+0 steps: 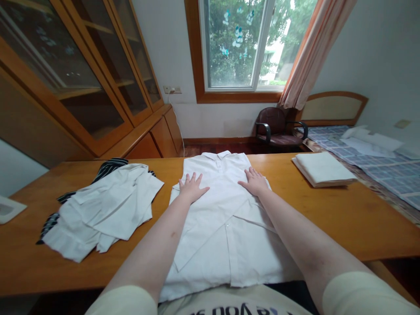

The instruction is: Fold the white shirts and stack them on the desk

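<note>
A white collared shirt (216,245) lies front up on the wooden table before me, its collar toward the window. Its sleeves are laid across the front, and the hem hangs at the near table edge by my body. My left hand (192,188) rests flat on the shirt's upper left part, fingers spread. On the upper right part, my right hand (255,181) lies flat with its fingers apart. Neither hand grips the cloth.
Left on the table (328,218) is a loose heap of white clothes (108,205) over a black striped garment (110,166). A folded white stack (323,168) sits at the right. Beyond stand an armchair (277,127), a bed (377,153) and a glass-door cabinet (98,83).
</note>
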Tool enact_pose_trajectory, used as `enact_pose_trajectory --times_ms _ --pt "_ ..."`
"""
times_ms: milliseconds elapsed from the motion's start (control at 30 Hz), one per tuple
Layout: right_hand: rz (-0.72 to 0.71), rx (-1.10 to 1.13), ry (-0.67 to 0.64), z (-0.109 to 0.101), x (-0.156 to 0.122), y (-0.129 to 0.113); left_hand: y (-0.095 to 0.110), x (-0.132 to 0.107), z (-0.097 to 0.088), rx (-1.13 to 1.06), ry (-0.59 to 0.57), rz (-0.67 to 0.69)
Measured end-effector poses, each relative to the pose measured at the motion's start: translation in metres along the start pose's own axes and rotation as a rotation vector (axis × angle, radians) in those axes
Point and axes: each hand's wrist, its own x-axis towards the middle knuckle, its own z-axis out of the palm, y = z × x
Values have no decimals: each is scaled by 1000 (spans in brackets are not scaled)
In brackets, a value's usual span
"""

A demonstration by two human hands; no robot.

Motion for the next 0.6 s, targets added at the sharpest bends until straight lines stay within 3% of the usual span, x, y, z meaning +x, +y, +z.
enact_pose_trajectory --times_ms 200,333,467,600 --pt "39 -13 4 -2 -2 -2 -4 6 -11 -58 -137 -17" --pt "52 -19 -9 -1 0 -2 -4 16 -19 -83 -21 -71" --pt "48 -21 -4 1 1 -2 -15 28 -16 -36 148 -169" --pt "49 -19 -6 1 2 -1 -28 36 -5 -26 143 -224"
